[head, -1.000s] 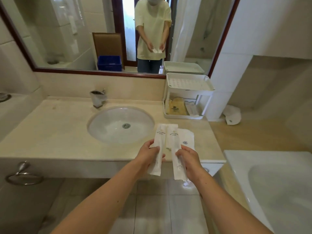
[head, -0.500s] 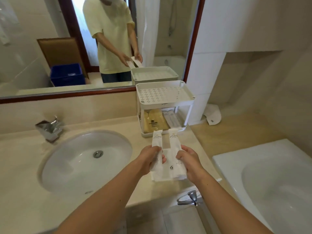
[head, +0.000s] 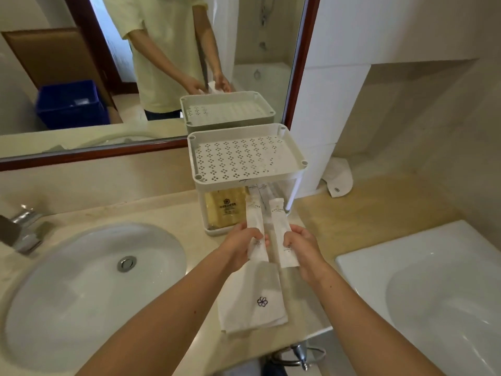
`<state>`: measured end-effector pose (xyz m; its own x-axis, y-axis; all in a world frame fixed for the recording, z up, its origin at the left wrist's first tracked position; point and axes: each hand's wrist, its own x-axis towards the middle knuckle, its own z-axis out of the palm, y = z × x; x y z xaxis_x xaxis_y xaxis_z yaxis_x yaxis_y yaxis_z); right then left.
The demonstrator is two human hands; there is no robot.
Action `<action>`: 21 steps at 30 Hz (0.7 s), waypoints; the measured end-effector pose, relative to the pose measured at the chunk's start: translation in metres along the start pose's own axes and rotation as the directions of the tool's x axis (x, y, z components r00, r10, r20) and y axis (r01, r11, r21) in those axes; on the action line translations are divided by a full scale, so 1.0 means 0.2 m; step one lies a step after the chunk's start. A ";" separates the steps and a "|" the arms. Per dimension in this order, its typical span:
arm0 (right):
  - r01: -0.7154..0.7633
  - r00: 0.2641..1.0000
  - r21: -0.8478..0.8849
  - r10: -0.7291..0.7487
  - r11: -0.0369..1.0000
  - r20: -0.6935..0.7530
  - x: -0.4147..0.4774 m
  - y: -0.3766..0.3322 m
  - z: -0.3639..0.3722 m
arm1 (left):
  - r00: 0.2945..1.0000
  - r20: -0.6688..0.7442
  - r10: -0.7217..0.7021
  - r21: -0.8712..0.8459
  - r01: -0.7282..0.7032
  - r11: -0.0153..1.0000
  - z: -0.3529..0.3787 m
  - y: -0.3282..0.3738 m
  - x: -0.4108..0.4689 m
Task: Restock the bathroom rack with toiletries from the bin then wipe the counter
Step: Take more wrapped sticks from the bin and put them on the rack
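Hands at mid-frame, each closed on one slim white sachet: left hand (head: pixel 244 246) grips the left sachet (head: pixel 254 229), right hand (head: pixel 299 246) grips the right sachet (head: pixel 280 232). Both packets point far, their far ends at the open front of the rack's lower shelf. Rack (head: pixel 296 183) stands on the counter (head: pixel 168 215) at the far right, against the mirror (head: pixel 54 63); perforated top tray bare, lower shelf holding a yellow packet (head: pixel 225 210) on its left and at least one white sachet further in.

Step in hand, as judged — feed both sachets into the lower shelf. To do it well: keep them flat and parallel, slide them in to the right of the yellow packet beside the white one already there, and let go only once they lie fully inside the rim, so neither overhangs the near edge. The packets look light and limp; a grip nearer the middle should stop the far ends drooping onto the shelf lip.

Surface: pale stone counter, oval basin (head: pixel 89 283) to the left, tap (head: pixel 24 229) far left. Folded white cloth (head: pixel 252 299) with a flower logo lies near the hands — likely for the wipe, not yet begun. Bathtub (head: pixel 423 289) to the right; blue bin (head: pixel 70 104) visible only in the mirror.
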<state>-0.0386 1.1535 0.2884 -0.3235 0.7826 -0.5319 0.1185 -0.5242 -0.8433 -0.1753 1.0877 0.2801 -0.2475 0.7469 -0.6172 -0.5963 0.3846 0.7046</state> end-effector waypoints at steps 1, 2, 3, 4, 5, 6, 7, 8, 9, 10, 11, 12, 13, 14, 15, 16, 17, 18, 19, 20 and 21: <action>-0.015 1.000 -0.001 0.015 1.000 0.002 0.07 -0.02 -0.01 | 1.000 0.004 -0.005 -0.019 0.005 1.000 0.03 0.02 0.05; -0.028 1.000 -0.004 0.028 1.000 0.006 0.13 -0.05 -0.03 | 1.000 0.003 -0.001 -0.030 0.001 1.000 0.05 0.03 0.11; -0.042 0.999 -0.011 0.042 0.999 0.019 0.18 -0.08 -0.04 | 1.000 -0.014 0.009 -0.038 -0.009 0.999 0.08 0.04 0.17; -0.054 0.998 -0.019 0.054 0.998 0.037 0.25 -0.10 -0.06 | 0.999 -0.040 0.022 -0.044 -0.023 0.999 0.10 0.05 0.23; -0.065 0.997 -0.030 0.067 0.997 0.048 0.31 -0.12 -0.07 | 0.997 -0.065 0.032 -0.042 -0.035 0.998 0.13 0.06 0.28; -0.081 0.995 -0.035 0.082 0.996 0.053 0.37 -0.12 -0.08 | 0.995 -0.095 0.038 -0.037 -0.042 0.998 0.15 0.06 0.34; -0.096 0.994 -0.033 0.098 0.995 0.055 0.42 -0.13 -0.09 | 0.992 -0.123 0.040 -0.038 -0.045 0.998 0.17 0.06 0.39; -0.108 0.992 -0.032 0.110 0.994 0.062 0.49 -0.13 -0.10 | 0.988 -0.151 0.039 -0.051 -0.047 0.998 0.19 0.06 0.45; -0.119 0.990 -0.031 0.120 0.992 0.068 0.54 -0.13 -0.11 | 0.983 -0.178 0.032 -0.076 -0.046 0.996 0.20 0.06 0.50; -0.125 0.989 -0.026 0.126 0.992 0.073 0.60 -0.12 -0.12 | 0.979 -0.200 0.027 -0.099 -0.048 0.994 0.21 0.06 0.55; -0.131 0.989 -0.013 0.132 0.991 0.069 0.65 -0.12 -0.13 | 0.975 -0.222 0.019 -0.119 -0.046 0.992 0.21 0.06 0.59; -0.137 0.989 0.002 0.137 0.991 0.059 0.69 -0.11 -0.14 | 0.971 -0.238 0.010 -0.139 -0.044 0.989 0.22 0.05 0.64; -0.147 0.988 0.019 0.146 0.989 0.047 0.73 -0.10 -0.14 | 0.967 -0.256 0.003 -0.152 -0.043 0.987 0.22 0.04 0.68; -0.157 0.987 0.041 0.156 0.987 0.038 0.77 -0.09 -0.15 | 0.960 -0.279 0.007 -0.159 -0.054 0.986 0.22 0.04 0.71; -0.166 0.986 0.065 0.165 0.984 0.030 0.81 -0.08 -0.15 | 0.953 -0.303 0.012 -0.165 -0.065 0.984 0.23 0.04 0.74; -0.177 0.984 0.088 0.176 0.980 0.020 0.84 -0.07 -0.14 | 0.948 -0.319 0.017 -0.175 -0.076 0.982 0.23 0.03 0.76; -0.187 0.982 0.108 0.188 0.976 0.002 0.87 -0.07 -0.14 | 0.944 -0.331 0.021 -0.185 -0.086 0.979 0.23 0.03 0.78; -0.196 0.980 0.128 0.200 0.972 -0.017 0.90 -0.06 -0.13 | 0.940 -0.341 0.021 -0.194 -0.093 0.976 0.23 0.03 0.80; -0.207 0.976 0.150 0.213 0.967 -0.030 0.92 -0.05 -0.12 | 0.936 -0.353 0.019 -0.201 -0.096 0.975 0.23 0.03 0.82; -0.218 0.973 0.170 0.228 0.961 -0.038 0.95 -0.04 -0.11 | 0.931 -0.366 0.016 -0.203 -0.097 0.974 0.23 0.03 0.83; -0.228 0.970 0.187 0.239 0.956 -0.040 0.97 -0.03 -0.10 | 0.926 -0.378 0.015 -0.208 -0.101 0.973 0.23 0.03 0.84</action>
<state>-0.0821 1.3151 0.1897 -0.2484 0.6474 -0.7206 0.0117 -0.7418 -0.6705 -0.1842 1.2413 0.1958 -0.5269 0.4925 -0.6927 -0.7138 0.1860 0.6752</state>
